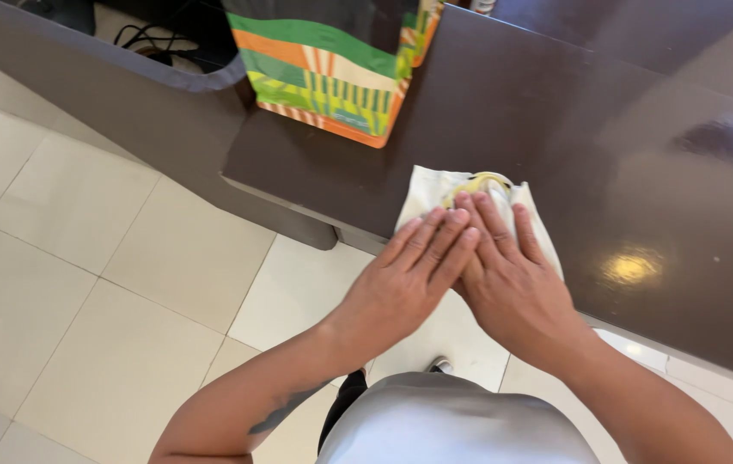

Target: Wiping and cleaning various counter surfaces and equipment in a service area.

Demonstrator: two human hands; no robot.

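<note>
A cream-white cloth bag (429, 191) lies flat on the dark brown counter (555, 129), near its front edge. A yellowish rounded part (480, 181) shows at the bag's far end. My left hand (409, 275) lies palm down on the bag with fingers straight and together. My right hand (513, 275) lies flat beside it, fingers stretched toward the yellowish part. The two hands touch at the fingers. Neither hand grips anything; both press flat on the cloth.
A colourful bag (332, 77) with green, orange and yellow patterns stands on the counter at the back left. Black cables (147, 39) lie behind the counter wall at top left. Pale floor tiles (83, 258) spread to the left and below.
</note>
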